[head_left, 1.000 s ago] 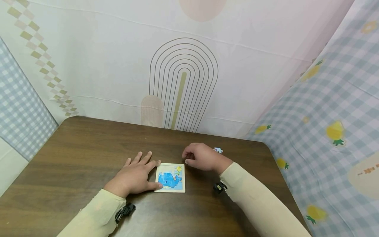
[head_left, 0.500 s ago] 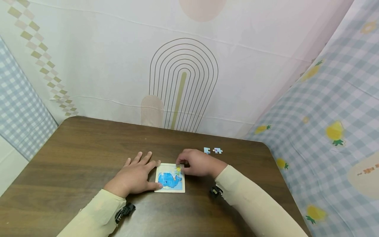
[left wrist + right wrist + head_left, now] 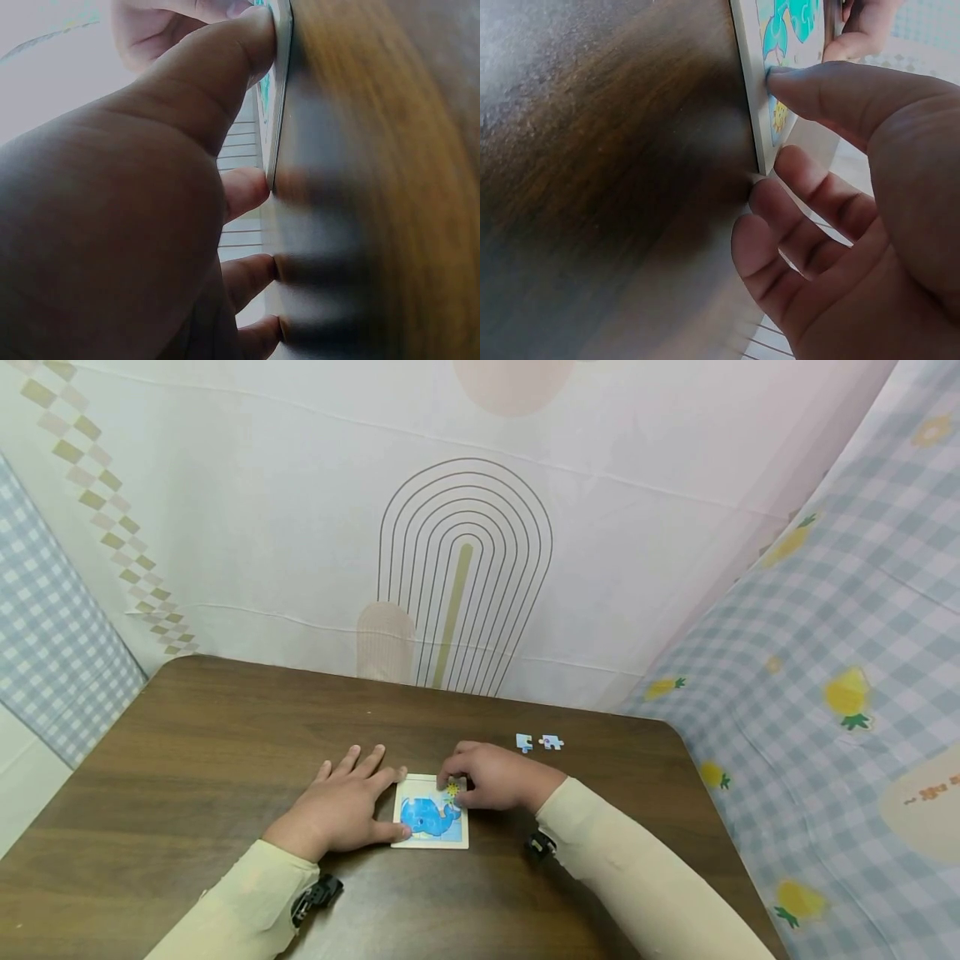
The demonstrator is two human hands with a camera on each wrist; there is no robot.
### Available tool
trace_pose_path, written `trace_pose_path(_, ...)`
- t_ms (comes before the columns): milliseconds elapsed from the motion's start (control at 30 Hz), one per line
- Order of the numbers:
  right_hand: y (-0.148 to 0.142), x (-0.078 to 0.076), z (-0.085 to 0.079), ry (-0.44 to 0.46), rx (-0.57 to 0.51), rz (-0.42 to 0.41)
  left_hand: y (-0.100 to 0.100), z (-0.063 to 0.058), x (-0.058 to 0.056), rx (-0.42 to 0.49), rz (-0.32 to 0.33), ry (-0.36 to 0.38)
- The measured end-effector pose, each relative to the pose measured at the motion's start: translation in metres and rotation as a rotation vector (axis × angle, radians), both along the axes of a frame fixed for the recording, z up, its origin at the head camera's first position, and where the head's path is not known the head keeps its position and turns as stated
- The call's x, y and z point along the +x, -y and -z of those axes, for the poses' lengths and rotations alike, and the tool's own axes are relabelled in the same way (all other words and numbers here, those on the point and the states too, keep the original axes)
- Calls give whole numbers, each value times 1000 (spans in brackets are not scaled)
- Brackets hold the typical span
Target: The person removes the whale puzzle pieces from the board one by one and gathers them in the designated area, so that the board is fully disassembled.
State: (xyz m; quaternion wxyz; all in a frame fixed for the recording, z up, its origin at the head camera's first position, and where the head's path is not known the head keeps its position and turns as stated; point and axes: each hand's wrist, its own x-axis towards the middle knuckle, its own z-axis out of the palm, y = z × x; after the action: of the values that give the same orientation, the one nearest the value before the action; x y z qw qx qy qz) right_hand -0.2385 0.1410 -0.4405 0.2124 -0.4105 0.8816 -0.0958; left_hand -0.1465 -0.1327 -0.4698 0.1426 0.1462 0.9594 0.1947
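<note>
Whale jigsaw is lying on bench between hands. Left hand is resting wide, thumb on frame's left edge. Right hand is bending narrow over sun corner; can't tell if pinching a piece. Uneven thumb pressure could be popping pieces up; weak left-hand bracing, skidding the frame.

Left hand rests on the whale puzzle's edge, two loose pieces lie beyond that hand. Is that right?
Wrong side: the head view shows the two loose pieces beyond the right hand. The left hand does rest on the puzzle's edge.
</note>
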Motion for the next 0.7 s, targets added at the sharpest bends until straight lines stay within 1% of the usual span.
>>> trace_pose_path(133, 1, -1, -2, -11, 17, -13, 0, 0, 0, -2, 2, -2)
trace_pose_path(333, 6, 0, -4, -60, 49, -64, 0, 2, 0, -2, 1, 2)
trace_pose_path(700, 22, 3, -13, -132, 164, -80, 1, 1, 1, 14, -1, 9)
